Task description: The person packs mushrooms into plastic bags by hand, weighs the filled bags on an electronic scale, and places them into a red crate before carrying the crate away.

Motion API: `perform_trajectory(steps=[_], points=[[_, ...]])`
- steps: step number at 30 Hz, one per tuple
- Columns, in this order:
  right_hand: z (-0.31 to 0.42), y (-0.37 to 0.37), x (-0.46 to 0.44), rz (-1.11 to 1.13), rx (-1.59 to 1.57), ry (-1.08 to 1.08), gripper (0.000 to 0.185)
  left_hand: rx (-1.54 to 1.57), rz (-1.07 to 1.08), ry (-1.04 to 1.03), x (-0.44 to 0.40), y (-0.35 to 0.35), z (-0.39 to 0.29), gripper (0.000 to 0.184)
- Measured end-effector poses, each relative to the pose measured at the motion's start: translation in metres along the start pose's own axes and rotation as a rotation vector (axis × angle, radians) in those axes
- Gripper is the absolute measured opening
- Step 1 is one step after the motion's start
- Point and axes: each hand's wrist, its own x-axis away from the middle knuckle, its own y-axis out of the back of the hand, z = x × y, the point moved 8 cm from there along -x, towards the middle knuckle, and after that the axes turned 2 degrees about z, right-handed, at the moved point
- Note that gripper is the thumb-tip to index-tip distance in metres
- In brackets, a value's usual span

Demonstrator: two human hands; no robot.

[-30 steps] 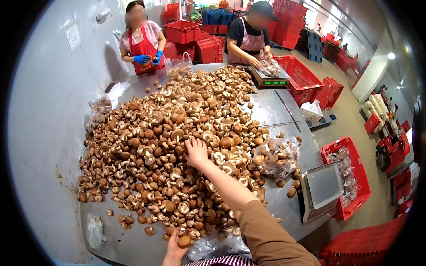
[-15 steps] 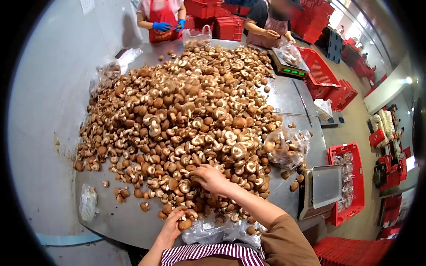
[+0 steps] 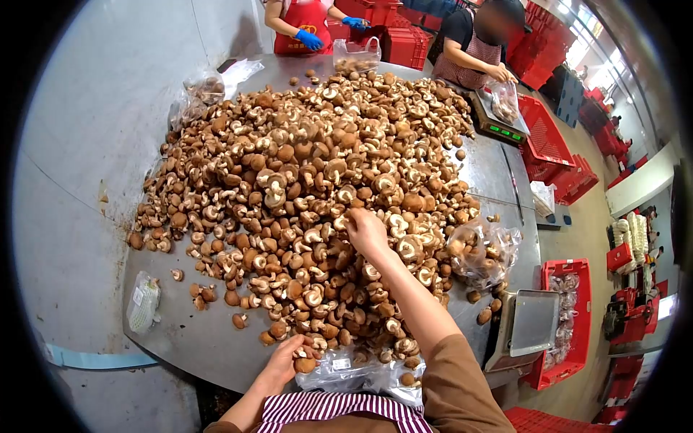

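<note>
left hand [image 3: 284,358] fingers round mushrooms [image 3: 306,365]; mushroom heap [image 3: 289,153] against right hand [image 3: 369,234] fingertips

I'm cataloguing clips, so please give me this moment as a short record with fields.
Left hand: holding mushrooms near the table edge
Right hand: on the mushroom pile; grip unclear
Front edge: clear plastic bags
Right side: filled bag, scale, red crate of bagged mushrooms
Far side: two people; one wears blue gloves, the other handles a bag on a lit scale

And the right hand [image 3: 367,232] swings back up the mushroom heap [image 3: 289,155] toward its middle; opposite, blue-gloved hands [image 3: 309,40] spread apart!
</note>
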Motion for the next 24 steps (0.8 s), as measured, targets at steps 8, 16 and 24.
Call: perform_trajectory(steps=[8,16,24], points=[[-0.005,-0.04,-0.031,-0.075,0.133,-0.093,0.052,-0.107,0.104,-0.033,0.001,-0.025,-0.011,0.029],[0.043,-0.006,0.063,0.212,-1.197,-0.089,0.049,0.078,0.261,-0.075,-0.017,-0.033,-0.024,0.05],[0.103,0.008,0.13,0.6,-0.735,0.188,0.059,0.2,0.365,-0.172,-0.02,-0.08,-0.071,0.064]])
